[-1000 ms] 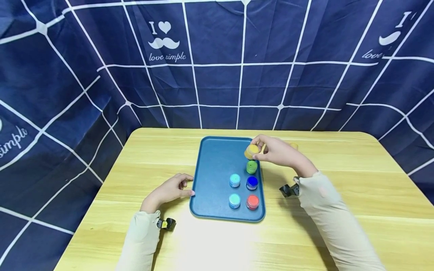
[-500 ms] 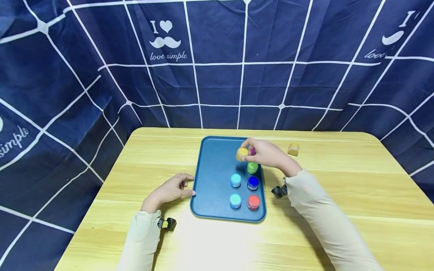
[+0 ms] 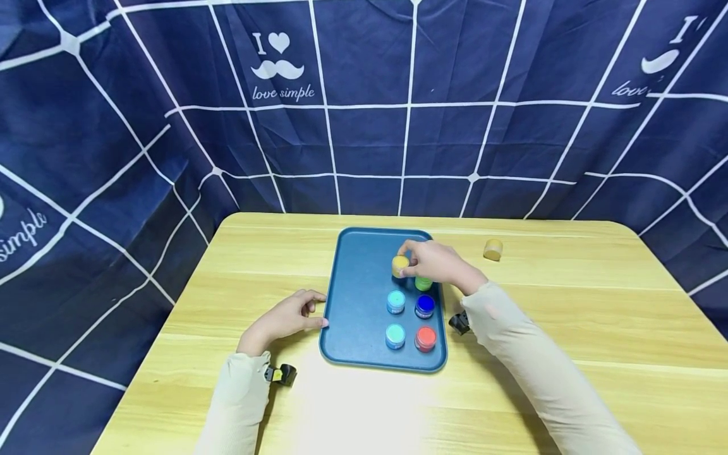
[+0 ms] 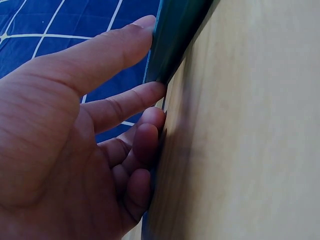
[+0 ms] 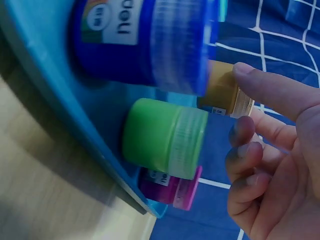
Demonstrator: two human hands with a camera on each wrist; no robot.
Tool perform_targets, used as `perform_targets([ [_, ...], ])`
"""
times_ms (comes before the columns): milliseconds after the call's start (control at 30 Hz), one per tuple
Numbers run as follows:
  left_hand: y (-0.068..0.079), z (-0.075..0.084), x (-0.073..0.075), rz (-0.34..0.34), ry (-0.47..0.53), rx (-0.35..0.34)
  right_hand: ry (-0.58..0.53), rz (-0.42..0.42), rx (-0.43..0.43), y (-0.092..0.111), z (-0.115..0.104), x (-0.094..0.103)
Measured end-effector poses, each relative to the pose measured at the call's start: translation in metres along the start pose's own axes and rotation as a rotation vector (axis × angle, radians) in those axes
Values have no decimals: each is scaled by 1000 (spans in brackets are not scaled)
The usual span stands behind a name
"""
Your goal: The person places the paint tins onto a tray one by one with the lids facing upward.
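My right hand [image 3: 435, 261] pinches a yellow paint jar [image 3: 400, 266] between thumb and fingers, over the upper right part of a blue tray [image 3: 355, 272]. Whether the jar touches the tray cannot be told. Close under that hand stand a green jar [image 3: 423, 284] and a magenta jar [image 5: 172, 187], the latter hidden in the head view. Nearer me are a dark blue jar [image 3: 424, 306], a red jar [image 3: 425, 339] and two light blue jars, one farther [image 3: 395, 301] and one nearer [image 3: 395, 336]. My left hand [image 3: 287, 316] touches the tray's left edge with thumb and index fingertips.
Another yellow jar [image 3: 493, 249] lies on the wooden table [image 3: 546, 265] to the right of the tray, apparently on its side. A dark blue curtain [image 3: 364, 139] with white lines hangs along the table's back and sides.
My right hand has moved left and slightly nearer with the yellow jar, from the tray's right edge inward. The jar on the table has come into full view. My left hand stays put.
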State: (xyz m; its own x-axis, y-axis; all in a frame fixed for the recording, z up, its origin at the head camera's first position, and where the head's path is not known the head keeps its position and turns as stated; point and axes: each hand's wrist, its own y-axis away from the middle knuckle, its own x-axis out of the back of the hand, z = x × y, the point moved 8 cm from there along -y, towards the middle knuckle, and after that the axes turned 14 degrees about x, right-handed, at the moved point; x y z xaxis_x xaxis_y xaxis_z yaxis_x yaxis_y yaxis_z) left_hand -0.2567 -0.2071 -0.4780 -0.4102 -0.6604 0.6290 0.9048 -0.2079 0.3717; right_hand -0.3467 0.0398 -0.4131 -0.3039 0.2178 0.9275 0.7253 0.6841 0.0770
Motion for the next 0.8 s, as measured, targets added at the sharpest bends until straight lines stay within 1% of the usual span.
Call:
perform_targets([
  [200, -1, 0, 0, 0, -3, -1, 1, -26, -9, -4, 3, -5],
  [400, 0, 1, 1, 8, -23, -11, 20, -34, -15, -8, -1, -7],
  [567, -1, 0, 1, 8, -21, 0, 41, -43, -6, -10, -1, -10],
  [800, -2, 0, 1, 11, -22, 7, 33, -58, 0, -11, -1, -14],
])
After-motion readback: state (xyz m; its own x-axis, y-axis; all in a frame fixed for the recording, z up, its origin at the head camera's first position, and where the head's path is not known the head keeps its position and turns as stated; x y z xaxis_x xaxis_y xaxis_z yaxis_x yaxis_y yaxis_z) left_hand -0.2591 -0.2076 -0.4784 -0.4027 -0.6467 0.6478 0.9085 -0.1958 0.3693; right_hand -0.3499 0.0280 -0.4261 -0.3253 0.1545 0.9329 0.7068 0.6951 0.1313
